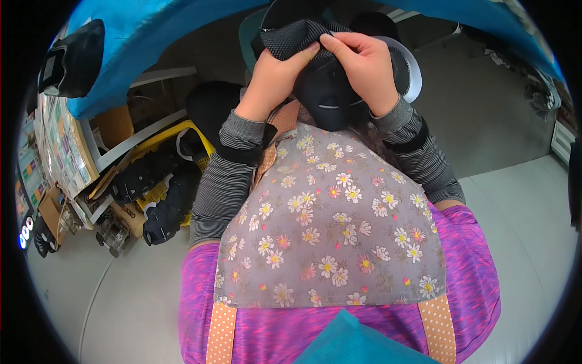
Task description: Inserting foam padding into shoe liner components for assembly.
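Note:
A piece of black mesh fabric [292, 39] is held up in front of me, its edge pinched between both hands. My left hand [270, 82] grips it from the left, thumb laid along the edge. Thumb and fingertips of my right hand [371, 68] close on the same edge, nearly touching the left thumb. Below my hands a smooth black fabric part [327, 97] with a short white line rests at my lap; whether it is joined to the mesh I cannot tell. A curved white band [413, 71] shows beside my right hand.
A blue-covered surface [136, 45] arches across the top, with a black item [76, 59] on its left part. At lower left a yellow basket [203, 134] holds black pieces with white bands [167, 209]. Metal framing [139, 139] and cardboard [51, 209] stand beside it.

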A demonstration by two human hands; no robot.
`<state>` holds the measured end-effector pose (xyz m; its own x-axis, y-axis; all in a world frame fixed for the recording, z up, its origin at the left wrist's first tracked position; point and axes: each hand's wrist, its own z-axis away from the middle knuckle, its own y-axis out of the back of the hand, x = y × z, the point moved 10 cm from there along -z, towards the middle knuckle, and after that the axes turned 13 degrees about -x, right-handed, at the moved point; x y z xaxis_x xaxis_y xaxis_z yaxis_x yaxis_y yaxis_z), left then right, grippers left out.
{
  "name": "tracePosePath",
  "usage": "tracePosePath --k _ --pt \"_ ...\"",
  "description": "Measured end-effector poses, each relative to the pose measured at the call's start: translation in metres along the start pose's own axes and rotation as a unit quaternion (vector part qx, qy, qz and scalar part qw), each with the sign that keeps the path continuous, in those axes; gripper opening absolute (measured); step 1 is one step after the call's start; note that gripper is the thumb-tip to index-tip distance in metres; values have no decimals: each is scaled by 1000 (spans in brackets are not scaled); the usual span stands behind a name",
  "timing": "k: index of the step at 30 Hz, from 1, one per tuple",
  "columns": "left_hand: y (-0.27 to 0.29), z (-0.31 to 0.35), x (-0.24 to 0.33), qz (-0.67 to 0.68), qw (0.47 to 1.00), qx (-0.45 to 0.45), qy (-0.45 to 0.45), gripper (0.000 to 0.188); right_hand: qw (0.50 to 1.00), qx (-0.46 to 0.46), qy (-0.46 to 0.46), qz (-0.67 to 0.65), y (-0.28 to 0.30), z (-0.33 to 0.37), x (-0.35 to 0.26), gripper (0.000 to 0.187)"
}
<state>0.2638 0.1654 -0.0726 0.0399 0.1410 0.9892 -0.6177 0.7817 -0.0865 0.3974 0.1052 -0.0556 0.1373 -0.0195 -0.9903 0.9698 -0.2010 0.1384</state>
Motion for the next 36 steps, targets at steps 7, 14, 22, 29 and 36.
tracePosePath --k 7,14,22,29,36 --pt "0 -8 -12 32 999 -18 16 33 998 -36 -40 26 -2 -12 7 26" --pt "7 -11 2 -2 1000 -12 -12 32 999 -47 2 22 -2 -18 11 27" --pt "39 15 60 -322 946 18 33 41 990 -124 65 21 -8 -22 8 23" --pt "70 25 98 -221 970 90 -37 27 977 -212 28 14 -16 -27 12 22" --pt "50 30 112 -493 860 -124 -40 31 959 -279 -47 -21 -24 -37 20 24"
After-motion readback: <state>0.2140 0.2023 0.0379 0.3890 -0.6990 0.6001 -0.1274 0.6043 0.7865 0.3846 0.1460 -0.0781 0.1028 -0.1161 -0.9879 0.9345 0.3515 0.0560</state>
